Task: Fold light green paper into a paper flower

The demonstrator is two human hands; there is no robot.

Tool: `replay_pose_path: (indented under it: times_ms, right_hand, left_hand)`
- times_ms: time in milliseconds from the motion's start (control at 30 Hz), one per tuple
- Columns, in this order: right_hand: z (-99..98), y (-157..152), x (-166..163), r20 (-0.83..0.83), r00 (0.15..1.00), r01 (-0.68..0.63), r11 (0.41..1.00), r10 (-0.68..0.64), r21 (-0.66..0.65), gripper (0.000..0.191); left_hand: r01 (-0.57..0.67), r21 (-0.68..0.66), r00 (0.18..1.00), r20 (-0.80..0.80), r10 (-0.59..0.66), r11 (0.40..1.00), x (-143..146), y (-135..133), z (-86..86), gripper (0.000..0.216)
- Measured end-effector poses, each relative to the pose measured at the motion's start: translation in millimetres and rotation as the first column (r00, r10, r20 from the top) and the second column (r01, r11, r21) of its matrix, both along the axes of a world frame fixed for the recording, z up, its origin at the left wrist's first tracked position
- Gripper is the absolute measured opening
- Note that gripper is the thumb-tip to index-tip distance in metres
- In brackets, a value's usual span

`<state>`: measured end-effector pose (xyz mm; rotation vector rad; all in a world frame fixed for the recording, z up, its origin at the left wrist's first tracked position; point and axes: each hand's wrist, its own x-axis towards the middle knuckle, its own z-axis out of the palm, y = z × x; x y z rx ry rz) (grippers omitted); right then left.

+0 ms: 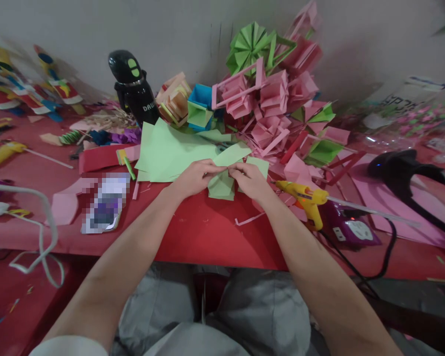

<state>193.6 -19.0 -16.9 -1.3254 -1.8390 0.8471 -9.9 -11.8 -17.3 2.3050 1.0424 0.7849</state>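
My left hand point(197, 177) and my right hand point(249, 179) meet at the middle of the red table, fingertips pinched close together. Between them is a piece of light green paper point(231, 154), a strip that slants up to the right. Both hands are closed on it. Below the fingers lies a smaller green paper piece point(221, 189), and another green piece point(258, 165) shows behind my right hand. A stack of green paper sheets point(170, 151) spreads behind my left hand, with scissors point(224, 146) partly covered at its right end.
Pink and green folded paper shapes point(274, 94) pile up at the back. A yellow glue gun point(304, 195) and a purple power socket point(350, 225) are to the right. A phone point(107, 202), a yellow-green cutter point(126, 164) and a black bottle point(135, 94) stand or lie left.
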Motion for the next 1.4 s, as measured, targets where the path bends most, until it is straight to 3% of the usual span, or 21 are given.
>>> replay_pose_path:
  times_ms: [300, 567, 967, 1100, 1400]
  right_hand:
    - [-6.5, 3, 1, 0.037, 0.999, -0.009, 0.995, 0.005, 0.104, 0.013]
    - [-7.4, 3, 3, 0.112, 0.992, -0.069, 0.991, 0.056, 0.115, 0.007]
    - [-11.9, 4, 5, 0.247, 0.956, -0.212, 0.956, 0.159, 0.204, 0.018]
    - [-10.8, 4, 4, 0.264, 0.951, -0.224, 0.95, 0.163, 0.218, 0.018]
    - [-12.5, -1, 1, 0.303, 0.94, -0.237, 0.938, 0.156, 0.252, 0.022]
  left_hand:
    - [-0.096, -0.068, 0.995, -0.026, 0.095, 0.993, 1, -1, 1.1, 0.036]
    - [-0.141, -0.151, 0.99, 0.0, 0.143, 0.978, 0, 2, 2.6, 0.013]
    - [-0.076, -0.094, 0.994, -0.081, 0.069, 0.993, -3, 1, -0.3, 0.02]
    - [-0.025, -0.009, 0.991, -0.131, 0.023, 1.0, -5, 2, 0.7, 0.02]
    - [-0.018, 0.029, 0.987, -0.159, 0.023, 0.999, -5, -1, 2.2, 0.021]
